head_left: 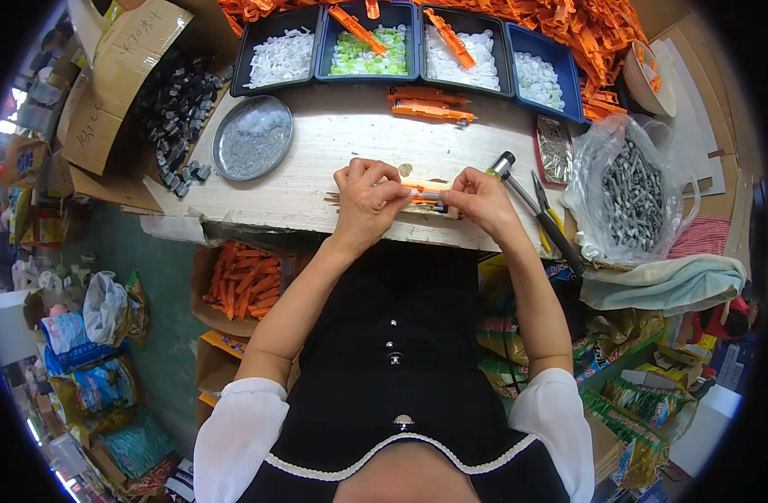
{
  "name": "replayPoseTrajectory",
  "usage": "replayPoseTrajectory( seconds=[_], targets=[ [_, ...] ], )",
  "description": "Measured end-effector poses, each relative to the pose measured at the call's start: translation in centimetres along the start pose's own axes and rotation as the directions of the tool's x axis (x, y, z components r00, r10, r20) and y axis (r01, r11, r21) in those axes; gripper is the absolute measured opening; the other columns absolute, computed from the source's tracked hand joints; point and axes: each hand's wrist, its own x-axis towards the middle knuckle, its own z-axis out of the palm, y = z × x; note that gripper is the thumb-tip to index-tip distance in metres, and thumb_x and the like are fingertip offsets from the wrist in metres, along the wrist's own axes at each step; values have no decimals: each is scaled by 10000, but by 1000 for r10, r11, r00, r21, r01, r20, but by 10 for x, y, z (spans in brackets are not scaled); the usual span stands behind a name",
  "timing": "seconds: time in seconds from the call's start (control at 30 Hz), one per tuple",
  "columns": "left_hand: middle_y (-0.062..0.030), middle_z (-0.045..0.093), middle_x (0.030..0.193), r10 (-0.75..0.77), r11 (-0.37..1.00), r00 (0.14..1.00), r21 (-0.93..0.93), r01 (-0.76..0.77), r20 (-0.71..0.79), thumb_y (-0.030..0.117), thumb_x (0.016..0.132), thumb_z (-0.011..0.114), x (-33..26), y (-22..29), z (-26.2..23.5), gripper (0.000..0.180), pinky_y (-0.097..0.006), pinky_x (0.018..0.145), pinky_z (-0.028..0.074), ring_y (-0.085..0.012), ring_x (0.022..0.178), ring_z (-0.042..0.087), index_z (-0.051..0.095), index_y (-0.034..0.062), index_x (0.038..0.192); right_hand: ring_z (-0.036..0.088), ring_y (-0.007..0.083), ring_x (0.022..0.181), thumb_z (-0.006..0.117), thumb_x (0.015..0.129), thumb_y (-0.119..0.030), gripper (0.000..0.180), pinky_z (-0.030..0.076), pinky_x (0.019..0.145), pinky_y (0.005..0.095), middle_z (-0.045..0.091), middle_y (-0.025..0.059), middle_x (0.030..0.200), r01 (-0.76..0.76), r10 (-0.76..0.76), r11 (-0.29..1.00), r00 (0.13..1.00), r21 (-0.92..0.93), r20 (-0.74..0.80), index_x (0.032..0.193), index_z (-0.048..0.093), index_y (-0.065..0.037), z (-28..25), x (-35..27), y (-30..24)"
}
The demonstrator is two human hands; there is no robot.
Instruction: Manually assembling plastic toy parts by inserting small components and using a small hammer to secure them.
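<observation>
Both hands meet over a small wooden work block [426,180] at the table's near edge. My left hand [369,201] is closed, thumb and forefinger pinching a small white plastic piece [415,193]. From the other side my right hand [482,204] is closed in a pinch at the end of a slim orange plastic part [430,189], which shows between the fingertips; a bluish-grey strip runs along it. My fingers hide much of it. Beyond the hands lie two orange toy-like assemblies [430,111] with metal tips.
Bins of small white and green pieces [369,52] line the back, before an orange heap [560,42]. A round grease tin [252,138] and black clips [178,109] are left. At right are a hammer [539,205], pliers [551,214] and a bag of metal screws [631,197].
</observation>
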Motion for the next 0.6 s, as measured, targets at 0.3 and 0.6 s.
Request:
replayPoseTrajectory(
  seconds=[0.3,0.6],
  targets=[
    [43,562,833,22,1000,1000,18,-23,10,141,666,711,7,4,-2,78,-323,785,266,-161,903,455,666,151,730,485,72,504,709,694,-196,230,361,446,229,539,9,564,68,-83,982,993,-177,-80,675,550,-31,-5,0,-4],
    [33,546,805,15,1000,1000,2,-15,-26,125,636,702,-1,3,-2,85,-365,780,280,-185,883,470,640,153,687,595,259,622,587,727,-193,172,459,591,338,614,126,689,447,-583,761,789,-470,-194,780,627,-35,-31,54,-42]
  ],
)
